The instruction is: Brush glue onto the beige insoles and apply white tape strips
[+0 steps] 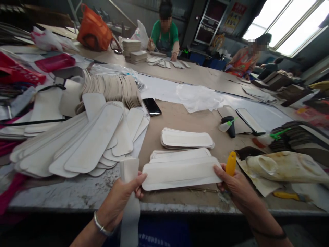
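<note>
My left hand [120,199] grips a narrow white strip [130,192] that hangs over the table edge, and its thumb presses the left end of a long white padded piece [180,175]. My right hand [232,183] pinches the right end of that piece while a yellow-handled tool [230,163] is held in the same fist. The piece lies on top of a small stack of like pieces [177,154]. A second stack [186,139] sits just beyond it.
A big fan of white pieces [84,144] covers the left. A black phone [151,106] lies mid-table. Glue bottles [227,125], a glue-stained cloth [280,168] and dark pieces [295,137] sit right. Two other people [164,32] [244,58] work at the far side.
</note>
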A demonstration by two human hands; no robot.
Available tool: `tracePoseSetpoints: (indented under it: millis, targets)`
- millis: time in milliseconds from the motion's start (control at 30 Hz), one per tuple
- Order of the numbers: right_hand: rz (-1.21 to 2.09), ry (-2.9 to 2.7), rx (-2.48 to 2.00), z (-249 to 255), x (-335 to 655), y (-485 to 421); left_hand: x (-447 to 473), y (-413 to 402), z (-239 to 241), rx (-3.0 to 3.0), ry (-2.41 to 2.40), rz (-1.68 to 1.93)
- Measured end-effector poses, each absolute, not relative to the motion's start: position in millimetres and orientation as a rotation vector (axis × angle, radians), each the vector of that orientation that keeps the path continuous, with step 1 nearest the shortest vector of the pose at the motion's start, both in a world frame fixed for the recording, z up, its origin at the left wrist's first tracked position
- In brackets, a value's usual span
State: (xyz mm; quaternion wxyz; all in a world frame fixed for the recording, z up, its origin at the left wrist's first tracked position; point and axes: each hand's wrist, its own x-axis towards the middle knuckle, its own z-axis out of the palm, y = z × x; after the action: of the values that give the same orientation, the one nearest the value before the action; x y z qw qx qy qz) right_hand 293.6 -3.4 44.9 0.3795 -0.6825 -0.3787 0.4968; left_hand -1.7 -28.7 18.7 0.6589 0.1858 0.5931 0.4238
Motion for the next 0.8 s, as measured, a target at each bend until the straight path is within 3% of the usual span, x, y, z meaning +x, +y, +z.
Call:
tracePoseSetpoints:
  millis: [800]
  targets:
    - [1.239,-1.142,-1.813,39.0,276.9,-20.6,-16.8,-37.8,15.4,0.210,1.363,0.951]
